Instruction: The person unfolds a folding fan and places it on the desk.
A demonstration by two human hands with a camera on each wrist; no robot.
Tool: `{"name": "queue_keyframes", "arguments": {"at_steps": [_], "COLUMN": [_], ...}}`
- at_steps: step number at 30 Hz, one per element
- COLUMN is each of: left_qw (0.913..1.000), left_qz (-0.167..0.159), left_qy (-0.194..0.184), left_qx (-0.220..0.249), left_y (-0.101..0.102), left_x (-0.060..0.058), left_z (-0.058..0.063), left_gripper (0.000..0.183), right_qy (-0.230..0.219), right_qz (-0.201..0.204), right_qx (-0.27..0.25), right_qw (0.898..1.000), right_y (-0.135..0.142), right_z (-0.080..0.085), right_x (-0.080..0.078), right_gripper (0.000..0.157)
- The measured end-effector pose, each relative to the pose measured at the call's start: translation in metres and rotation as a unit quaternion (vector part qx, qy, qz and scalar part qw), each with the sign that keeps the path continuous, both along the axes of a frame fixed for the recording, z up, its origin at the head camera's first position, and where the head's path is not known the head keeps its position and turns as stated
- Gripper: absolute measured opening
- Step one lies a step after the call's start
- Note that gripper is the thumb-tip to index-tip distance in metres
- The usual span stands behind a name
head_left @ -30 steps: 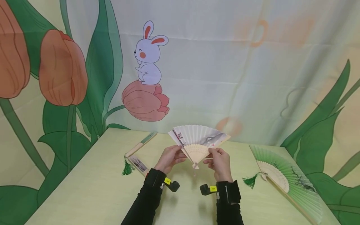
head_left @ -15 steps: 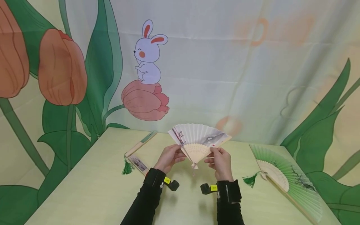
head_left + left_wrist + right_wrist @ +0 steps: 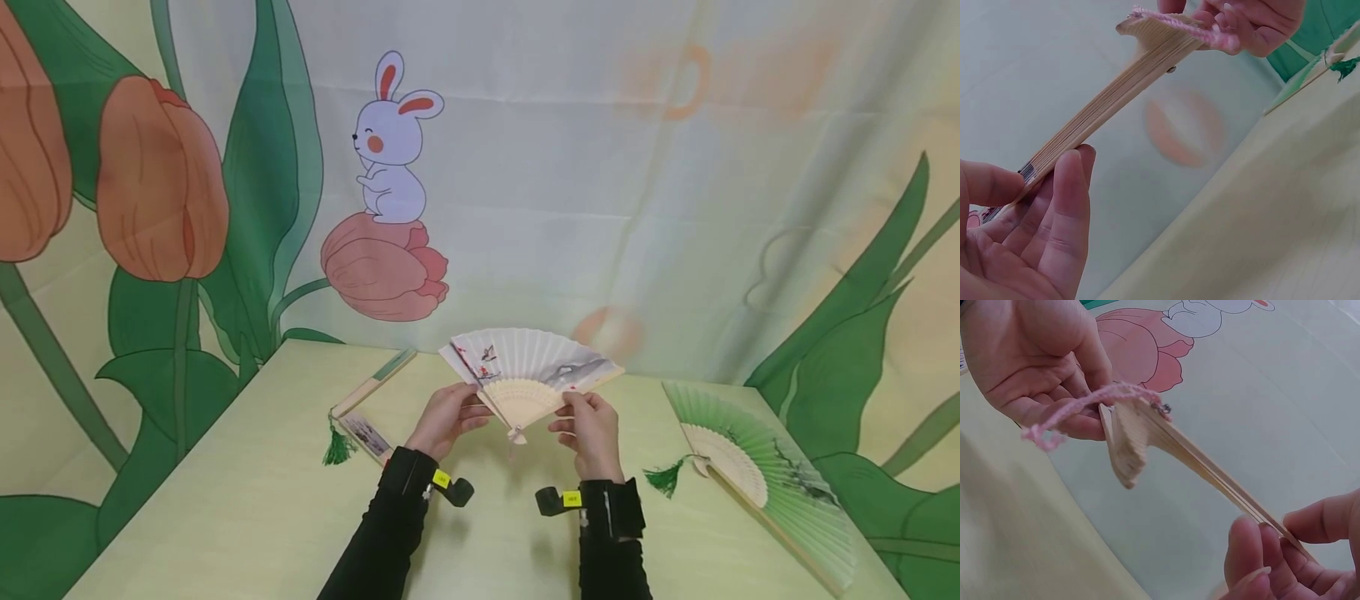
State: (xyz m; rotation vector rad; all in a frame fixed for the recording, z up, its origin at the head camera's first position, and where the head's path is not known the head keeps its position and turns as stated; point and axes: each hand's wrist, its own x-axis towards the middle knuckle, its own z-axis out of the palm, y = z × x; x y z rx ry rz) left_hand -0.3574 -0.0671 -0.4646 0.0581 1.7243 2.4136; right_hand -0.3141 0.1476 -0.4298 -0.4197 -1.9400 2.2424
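Observation:
A white folding fan (image 3: pixel 525 367) with printed flowers and grey hills is spread between my two hands above the table. My left hand (image 3: pixel 444 418) pinches its left guard stick between thumb and fingers. On the other side, my right hand (image 3: pixel 592 429) pinches the right guard stick. The pale wooden ribs (image 3: pixel 1110 94) meet at the pivot, where a pink cord (image 3: pixel 1085 406) hangs. In the left wrist view, thumb and forefinger close on the stacked sticks. The right wrist view shows fingertips (image 3: pixel 1246 547) under the right stick and the thumb on top.
A green folding fan (image 3: pixel 780 475) lies spread at the right of the table, its green tassel (image 3: pixel 665 479) toward the middle. Left of my hands lie a folded fan (image 3: pixel 375 383) with a green tassel (image 3: pixel 340 444) and another folded fan (image 3: pixel 365 437). A printed curtain (image 3: pixel 525 167) hangs behind.
The white fan has spread wider, its left side moving left with my left hand and its right edge slightly right. The view has shifted slightly.

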Motion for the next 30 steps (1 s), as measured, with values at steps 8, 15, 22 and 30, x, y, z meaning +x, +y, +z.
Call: {"name": "queue_keyframes", "arguments": {"at_steps": [8,15,22,30], "left_qw": [1.0,1.0,0.9999,0.9998], "left_qz": [0.0,0.005,0.012,0.015], "left_qy": [0.002,-0.005,-0.001,-0.008], "left_qx": [-0.002,0.006,0.011,0.005], "left_y": [-0.002,-0.001,-0.002,-0.005], "left_x": [0.001,0.0,-0.002,-0.002], "left_z": [-0.001,-0.001,-0.002,0.0], "left_gripper": [0.033,0.029,0.028,0.028], "right_qy": [-0.008,-0.009,-0.004,-0.009], "right_qz": [-0.014,-0.019,-0.016,-0.017], "right_qx": [0.004,-0.009,-0.029,-0.046], "right_qw": [1.0,1.0,0.999,0.999], "right_y": [0.0,0.003,0.008,0.012], "right_z": [0.0,0.001,0.003,0.004], "right_x": [0.001,0.002,0.005,0.005], "right_gripper": [0.016,0.019,0.023,0.026]}}
